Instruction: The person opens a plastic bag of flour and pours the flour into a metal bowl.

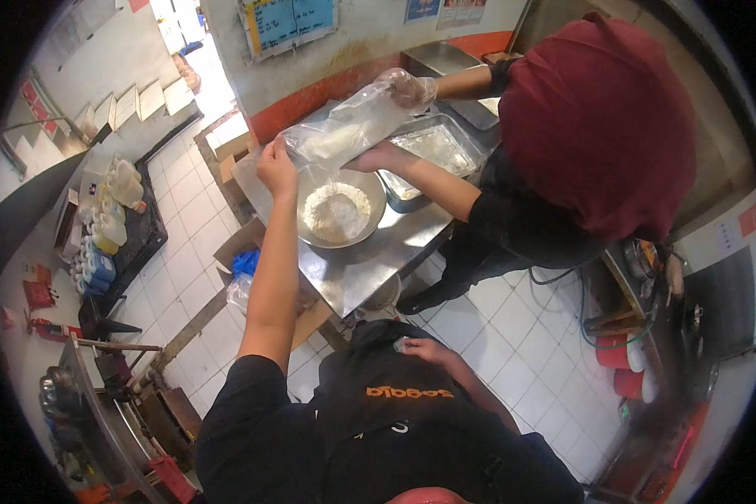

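Observation:
My left hand (277,168) is raised at the table's left side, its fingers closed on the edge of a clear plastic bag (344,134) with white powder inside. The bag is tilted over a round metal bowl (378,206). In the bowl lies a mound of white and pale powder (337,212). A co-worker's two hands also hold the bag, one gloved at its far end and one beneath it. Low in front of my black apron, my right hand (426,349) is closed round a small pale, crumpled thing that I cannot make out.
A co-worker in a dark red head covering (601,126) stands at the right of the metal table (340,277). Rectangular metal trays (470,172) sit behind the bowl. Bottles and jugs (109,223) stand on a ledge at left. Red buckets (617,353) are at right.

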Demonstrator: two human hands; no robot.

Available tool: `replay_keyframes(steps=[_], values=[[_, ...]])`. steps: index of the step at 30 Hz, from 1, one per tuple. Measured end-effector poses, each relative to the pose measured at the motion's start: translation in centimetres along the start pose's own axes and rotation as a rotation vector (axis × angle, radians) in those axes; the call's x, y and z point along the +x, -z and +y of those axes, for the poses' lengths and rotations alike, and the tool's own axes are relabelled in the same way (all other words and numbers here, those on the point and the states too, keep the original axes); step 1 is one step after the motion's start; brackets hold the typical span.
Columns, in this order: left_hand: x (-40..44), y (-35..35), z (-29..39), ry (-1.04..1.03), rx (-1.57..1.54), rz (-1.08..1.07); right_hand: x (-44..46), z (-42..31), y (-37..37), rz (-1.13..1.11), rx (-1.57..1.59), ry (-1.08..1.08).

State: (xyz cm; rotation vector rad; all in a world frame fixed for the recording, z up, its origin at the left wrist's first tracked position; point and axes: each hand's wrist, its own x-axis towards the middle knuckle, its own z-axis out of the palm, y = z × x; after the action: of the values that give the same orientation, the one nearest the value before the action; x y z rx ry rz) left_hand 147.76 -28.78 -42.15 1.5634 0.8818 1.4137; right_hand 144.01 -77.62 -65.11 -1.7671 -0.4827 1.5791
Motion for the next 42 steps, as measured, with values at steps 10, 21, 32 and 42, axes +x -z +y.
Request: replay_keyframes(steps=[10, 21, 32, 42], values=[[0.5, -0.2, 0.6, -0.016, 0.051, 0.045, -0.9, -1.2, 0.0, 0.013, -0.006, 0.003], [0.6, -0.1, 1.1, 0.029, 0.081, 0.028, -1.0, -1.4, 0.4, 0.027, -0.082, -0.016], [0.2, -0.9, -2.9, 0.091, -0.520, -0.153, -1.4, -1.5, 0.6, 0.014, -0.074, -0.019], [-2.5, -2.1, -0.2, 0.149, -0.422, -0.606, -1.3, -1.5, 0.2, 0.006, -0.051, -0.034]])
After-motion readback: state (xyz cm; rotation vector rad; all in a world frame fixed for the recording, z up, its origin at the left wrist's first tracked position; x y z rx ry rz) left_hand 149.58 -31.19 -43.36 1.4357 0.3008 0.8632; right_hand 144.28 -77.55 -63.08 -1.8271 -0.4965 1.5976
